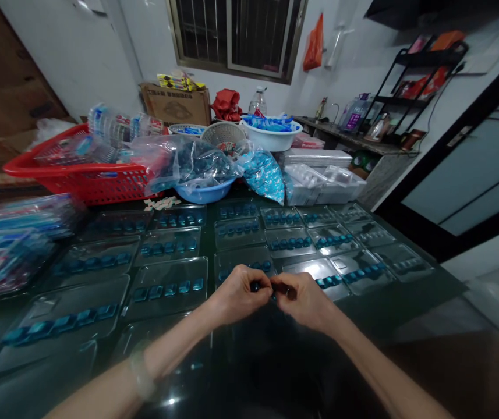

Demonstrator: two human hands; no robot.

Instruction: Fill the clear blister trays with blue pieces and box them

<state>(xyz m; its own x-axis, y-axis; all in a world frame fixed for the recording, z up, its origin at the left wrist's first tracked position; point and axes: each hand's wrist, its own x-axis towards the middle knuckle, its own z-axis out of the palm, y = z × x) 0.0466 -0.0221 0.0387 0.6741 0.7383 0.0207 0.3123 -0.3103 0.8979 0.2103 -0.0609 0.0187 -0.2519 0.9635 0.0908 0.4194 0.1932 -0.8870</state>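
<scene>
My left hand [238, 294] and my right hand [304, 298] meet in front of me over the dark table [406, 291]. Both are closed in a pinch, fingertips almost touching, around a small dark item [255, 286] that I cannot make out. Just beyond them lie clear plastic blister trays [166, 288], each with a row of small blue pieces [168, 289]. Several such trays are laid out in rows across the table.
A red basket [78, 174] with plastic bottles stands at the back left, beside a blue bowl [205, 192] under clear bags. A white basin [271, 137], a cardboard box [174, 105] and stacked clear trays [323, 177] stand behind. Packaged goods [9, 244] lie left.
</scene>
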